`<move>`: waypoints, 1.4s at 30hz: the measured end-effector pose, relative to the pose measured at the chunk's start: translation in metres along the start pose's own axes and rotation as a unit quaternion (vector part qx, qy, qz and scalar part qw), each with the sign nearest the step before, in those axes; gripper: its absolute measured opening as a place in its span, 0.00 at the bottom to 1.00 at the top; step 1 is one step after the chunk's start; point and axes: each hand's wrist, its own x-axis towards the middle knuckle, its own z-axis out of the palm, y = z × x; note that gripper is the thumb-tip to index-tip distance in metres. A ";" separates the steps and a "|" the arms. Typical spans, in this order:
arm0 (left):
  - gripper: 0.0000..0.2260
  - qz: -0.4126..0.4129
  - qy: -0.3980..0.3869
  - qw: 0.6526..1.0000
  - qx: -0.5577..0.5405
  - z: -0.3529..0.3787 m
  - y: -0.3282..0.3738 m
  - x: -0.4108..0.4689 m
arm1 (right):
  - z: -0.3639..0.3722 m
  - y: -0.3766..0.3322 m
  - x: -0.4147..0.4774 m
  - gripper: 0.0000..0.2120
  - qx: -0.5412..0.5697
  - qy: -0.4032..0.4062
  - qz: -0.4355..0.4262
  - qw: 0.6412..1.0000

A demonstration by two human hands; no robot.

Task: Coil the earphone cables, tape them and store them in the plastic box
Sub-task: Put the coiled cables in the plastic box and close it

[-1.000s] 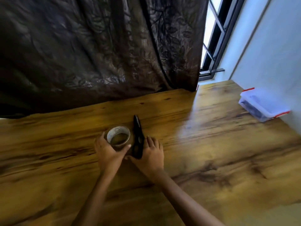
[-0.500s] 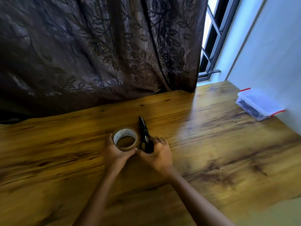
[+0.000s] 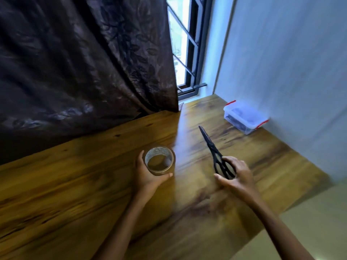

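Head camera view, looking down at two bare forearms reaching over a table. The left hand (image 3: 148, 175) grips a roll of brown packing tape (image 3: 161, 172) with a white inner core. Its fingers curl round the roll's left side and its thumb wraps the near side. The roll lies flat with its hole facing up and appears to rest on the table.

Well to the right of it, the right hand (image 3: 238, 177) holds a pair of black metal scissors (image 3: 212, 145) by the handle loops. The fingers are bent over the loops and the thumb sticks out to the left, clear of them. The blades are closed together and point away from the person, towards the far right corner. Whether the scissors touch the table cannot be told.

Both hands are over a glossy wooden table (image 3: 75, 184) with a warm brown, dark-streaked grain, which catches light from the window. In the far right corner of the table sits a small clear plastic box with red clips (image 3: 244, 117), its lid on, just beside the wall. Something dark shows through its side, too blurred to make out.

Behind the table hangs a dark brown curtain with a leaf pattern (image 3: 75, 62), covering most of the back. To its right is a bright window with black bars (image 3: 187, 44). A pale blue-grey wall (image 3: 291, 62) runs along the right side. Below the table's right edge lies a pale beige surface (image 3: 309, 222).
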 end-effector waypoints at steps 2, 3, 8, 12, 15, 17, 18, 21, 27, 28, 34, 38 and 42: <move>0.52 0.019 -0.015 1.000 -0.013 0.021 0.011 0.000 | -0.031 0.034 -0.002 0.26 -0.006 0.010 0.018 1.000; 0.52 0.028 -0.020 0.999 -0.012 0.031 0.017 -0.001 | -0.045 0.051 -0.003 0.26 -0.005 0.013 0.030 0.999; 0.51 0.066 -0.037 0.997 -0.012 0.073 0.038 -0.007 | -0.092 0.116 0.002 0.24 -0.021 0.007 0.068 0.997; 0.49 0.089 -0.050 0.995 0.000 0.097 0.053 -0.012 | -0.113 0.148 0.011 0.23 -0.052 0.002 0.081 0.995; 0.48 0.096 -0.056 0.994 0.006 0.112 0.062 -0.014 | -0.123 0.167 0.018 0.23 -0.061 -0.004 0.110 0.992; 0.48 0.095 -0.060 0.994 0.010 0.120 0.066 -0.015 | -0.128 0.178 0.024 0.24 -0.059 -0.010 0.128 0.990; 0.49 0.094 -0.063 0.994 0.012 0.124 0.068 -0.015 | -0.129 0.184 0.026 0.25 -0.065 -0.017 0.132 0.989; 0.50 0.092 -0.068 0.993 0.018 0.133 0.070 -0.016 | -0.130 0.196 0.034 0.29 -0.096 -0.047 0.144 0.984; 0.50 0.104 -0.080 0.991 0.041 0.144 0.074 -0.020 | -0.124 0.207 0.047 0.27 -0.113 -0.075 0.184 0.974; 0.50 0.106 -0.082 0.990 0.040 0.146 0.075 -0.021 | -0.123 0.205 0.047 0.28 -0.111 -0.073 0.190 0.973; 0.51 0.112 -0.104 0.988 0.029 0.155 0.083 -0.028 | -0.098 0.141 0.032 0.24 -0.091 0.024 0.112 0.989; 0.50 0.126 -0.121 0.984 0.027 0.165 0.091 -0.034 | -0.074 0.073 0.025 0.24 0.099 -0.035 0.120 0.987; 0.50 0.137 -0.128 0.982 0.026 0.172 0.096 -0.039 | -0.066 0.047 0.028 0.15 0.196 -0.044 0.159 0.967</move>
